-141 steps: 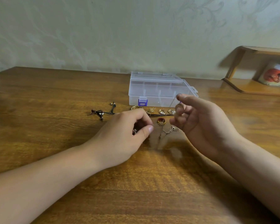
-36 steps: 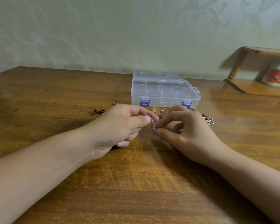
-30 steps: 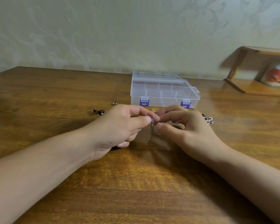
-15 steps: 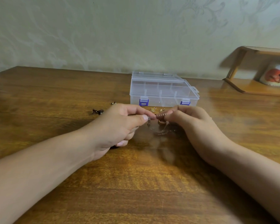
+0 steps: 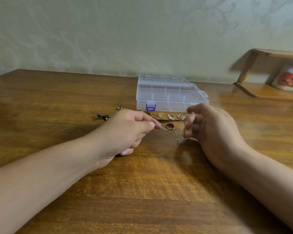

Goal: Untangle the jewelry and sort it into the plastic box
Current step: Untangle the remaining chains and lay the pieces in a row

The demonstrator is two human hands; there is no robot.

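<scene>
While the left hand point(image 5: 125, 132) pinches one end of a thin chain point(image 5: 169, 132) between thumb and forefinger, the right hand point(image 5: 208, 127) pinches the other part with curled fingers, so the chain hangs loose between them, just above the table point(image 5: 142, 191). This chain looks very light, limp and easy to knot or break, so I think it is best held near the knot, gently. Behind it, the plastic box point(image 5: 169, 95) is closed, with rings point(image 5: 170, 126) and earrings point(image 5: 175, 117) lying before it.

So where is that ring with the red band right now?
The ring lies on the wooden table in the head view, between the left hand and the right hand, just in front of the closed plastic box.
</scene>
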